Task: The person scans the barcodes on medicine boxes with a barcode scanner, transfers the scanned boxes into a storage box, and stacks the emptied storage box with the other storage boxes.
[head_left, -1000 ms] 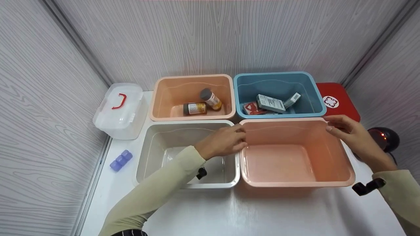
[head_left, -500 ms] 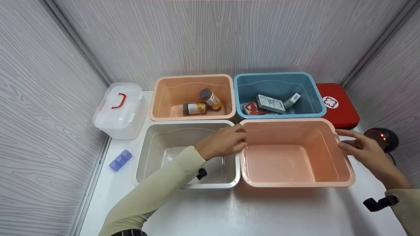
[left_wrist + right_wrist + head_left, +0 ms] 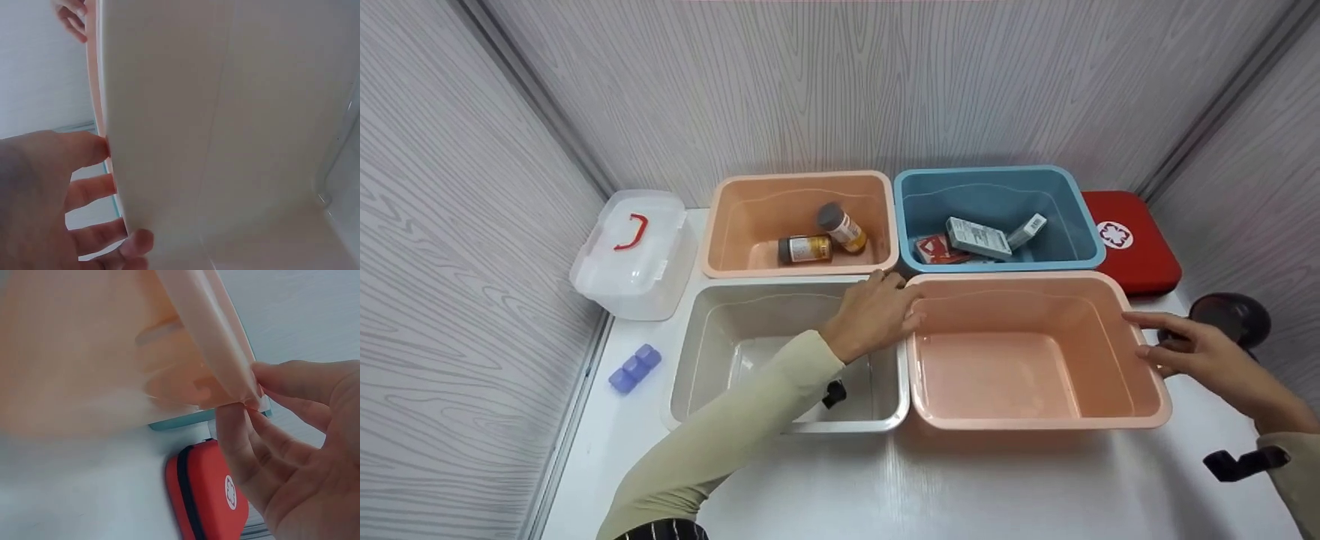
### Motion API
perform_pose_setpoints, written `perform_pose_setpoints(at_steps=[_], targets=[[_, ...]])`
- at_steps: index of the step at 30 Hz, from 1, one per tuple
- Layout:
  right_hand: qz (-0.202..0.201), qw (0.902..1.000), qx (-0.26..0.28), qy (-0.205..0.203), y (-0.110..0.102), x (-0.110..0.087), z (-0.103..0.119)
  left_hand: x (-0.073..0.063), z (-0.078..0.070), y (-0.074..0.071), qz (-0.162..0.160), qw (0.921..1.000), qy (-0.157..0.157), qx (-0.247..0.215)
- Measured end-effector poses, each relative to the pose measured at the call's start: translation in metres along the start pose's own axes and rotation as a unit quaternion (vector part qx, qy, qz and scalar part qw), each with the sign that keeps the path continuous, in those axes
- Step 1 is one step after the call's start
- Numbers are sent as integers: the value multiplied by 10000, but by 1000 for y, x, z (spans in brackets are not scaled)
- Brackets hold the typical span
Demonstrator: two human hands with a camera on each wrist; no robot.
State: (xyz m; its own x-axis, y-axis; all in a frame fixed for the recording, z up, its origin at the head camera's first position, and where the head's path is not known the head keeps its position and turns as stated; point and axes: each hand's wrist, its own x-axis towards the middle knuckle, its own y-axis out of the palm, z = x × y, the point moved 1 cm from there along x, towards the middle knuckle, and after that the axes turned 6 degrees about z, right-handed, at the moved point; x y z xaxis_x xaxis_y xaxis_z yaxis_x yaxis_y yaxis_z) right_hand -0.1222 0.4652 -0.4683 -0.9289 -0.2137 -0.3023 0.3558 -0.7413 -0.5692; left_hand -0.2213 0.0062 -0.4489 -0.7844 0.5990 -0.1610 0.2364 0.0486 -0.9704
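My left hand (image 3: 874, 311) rests on the meeting rims of the grey bin (image 3: 787, 429) and the front pink bin (image 3: 1039, 423), near their back corners. In the left wrist view its loosely bent fingers (image 3: 93, 190) touch the grey bin's edge, and one fingertip lies on the inner side. At the right side of the pink bin, my right hand (image 3: 1215, 360) pinches the rim. The right wrist view has the thumb (image 3: 281, 379) on top of that rim and fingers curled beneath. Grey and pink bins stand side by side, their rims touching.
Behind stand an orange bin (image 3: 802, 271) with two bottles (image 3: 844, 227) and a blue bin (image 3: 997, 265) with small medicine boxes (image 3: 979, 238). A red first-aid case (image 3: 1140, 247) and a black scanner (image 3: 1234, 319) lie right; a clear box (image 3: 637, 259) and purple pill organizer (image 3: 635, 368) left.
My right hand has moved from the pink bin's back corner toward me along its right rim. My left hand has shifted slightly back and its fingers have spread. The bins look unmoved.
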Motion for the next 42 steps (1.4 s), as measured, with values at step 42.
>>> perform_pose_setpoints(at_steps=[42], targets=[[-1763,9814,188,-735,-70,-36,107,-14,-15,-144,-977,9558,67,-2773]])
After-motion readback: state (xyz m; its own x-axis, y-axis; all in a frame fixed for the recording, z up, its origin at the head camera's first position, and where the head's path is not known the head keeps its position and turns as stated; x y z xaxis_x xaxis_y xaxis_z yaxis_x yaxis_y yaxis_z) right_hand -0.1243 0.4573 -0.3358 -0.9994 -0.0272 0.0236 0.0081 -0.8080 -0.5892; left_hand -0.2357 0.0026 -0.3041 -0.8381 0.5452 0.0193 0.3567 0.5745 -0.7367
